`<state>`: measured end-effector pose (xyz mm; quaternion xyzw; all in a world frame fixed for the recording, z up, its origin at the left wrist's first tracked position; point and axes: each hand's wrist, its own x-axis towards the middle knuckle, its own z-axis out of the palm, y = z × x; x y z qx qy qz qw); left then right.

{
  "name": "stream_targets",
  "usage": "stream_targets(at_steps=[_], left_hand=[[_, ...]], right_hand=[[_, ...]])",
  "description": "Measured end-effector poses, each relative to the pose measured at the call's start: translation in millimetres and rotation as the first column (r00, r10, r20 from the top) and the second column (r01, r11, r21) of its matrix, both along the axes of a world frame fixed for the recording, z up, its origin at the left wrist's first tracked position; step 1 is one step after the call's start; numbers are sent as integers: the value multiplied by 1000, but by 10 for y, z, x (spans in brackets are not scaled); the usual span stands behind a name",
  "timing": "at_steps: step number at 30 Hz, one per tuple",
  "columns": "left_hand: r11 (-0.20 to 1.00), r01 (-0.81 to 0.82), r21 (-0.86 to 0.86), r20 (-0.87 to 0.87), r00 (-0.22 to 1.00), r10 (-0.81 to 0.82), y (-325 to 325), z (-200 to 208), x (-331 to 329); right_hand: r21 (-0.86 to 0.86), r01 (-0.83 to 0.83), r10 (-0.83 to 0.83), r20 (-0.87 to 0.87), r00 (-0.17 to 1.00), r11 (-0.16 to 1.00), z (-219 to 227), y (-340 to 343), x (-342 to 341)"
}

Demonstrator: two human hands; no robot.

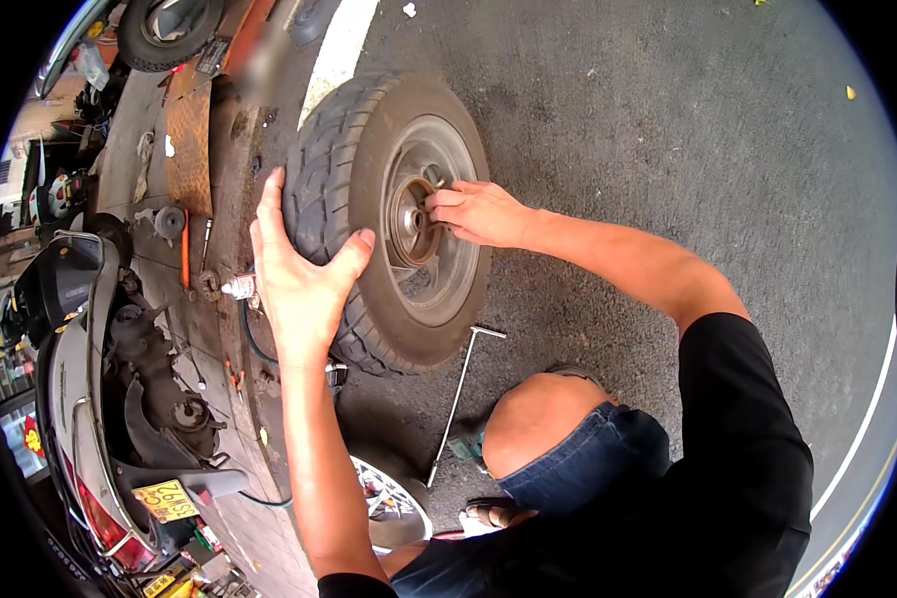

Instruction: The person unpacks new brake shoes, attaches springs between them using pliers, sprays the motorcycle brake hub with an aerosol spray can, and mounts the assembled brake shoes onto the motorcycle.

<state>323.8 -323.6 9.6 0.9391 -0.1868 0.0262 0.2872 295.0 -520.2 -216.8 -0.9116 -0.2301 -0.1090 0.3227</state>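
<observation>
A scooter wheel (419,299) with a worn black tyre stands upright on the asphalt in front of me. My left hand (304,279) grips the tyre from its left side, fingers stretched along the tread and thumb near the sidewall edge. At the hub, my right hand (478,212) has its fingers pinched together inside the round brake drum (406,244). What those fingertips hold is hidden. A short metal valve stem (434,175) shows just above them.
A long T-shaped wrench (455,399) lies beside my knee. Near my left forearm is another wheel rim (394,508). A partly stripped scooter (100,399) stands at left. The kerb holds an orange-handled tool (185,249), a spray can (239,287) and a rusty metal plate (189,149).
</observation>
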Motion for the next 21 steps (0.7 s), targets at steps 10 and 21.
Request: stream_targets(at_steps=[10,21], left_hand=[[985,137,-108,-30,990,-141,-692,123,-716],[941,335,-46,-272,902,-335,1390,-409,-1268]], right_hand=[[380,904,-422,-799,428,197,-673,-775,-2207],[121,498,101,-993,66,859,-949,-361,-3656]])
